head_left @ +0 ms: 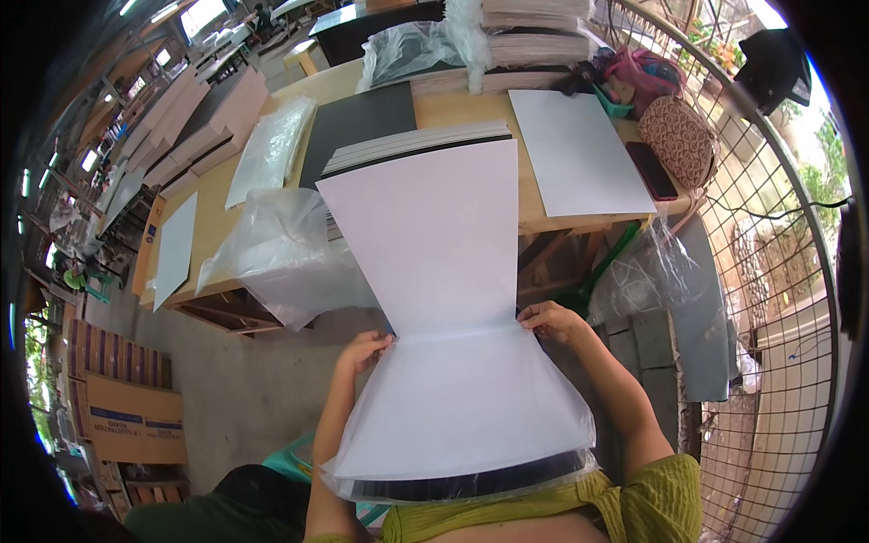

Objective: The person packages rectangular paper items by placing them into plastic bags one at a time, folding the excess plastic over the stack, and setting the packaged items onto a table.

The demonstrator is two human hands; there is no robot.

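Observation:
A stack of large white boards [434,226] is partly inside a clear plastic bag [471,407], its far end sticking out of the bag's mouth and reaching over the table's near edge. At the bag's left edge my left hand [365,349] pinches the plastic by the mouth. Opposite it, my right hand [549,320] pinches the right edge between thumb and fingers. The bag's closed end lies against my body, with a dark strip showing beneath the white sheet there. Several board edges show at the stack's far end.
On the wooden table [348,86] lie a dark board [362,127], a white board [579,149], a phone [652,170] and a patterned pouch [679,140]. Clear bags [272,149] are piled left. Board stacks [534,45] stand behind; wire mesh [769,271] rises right.

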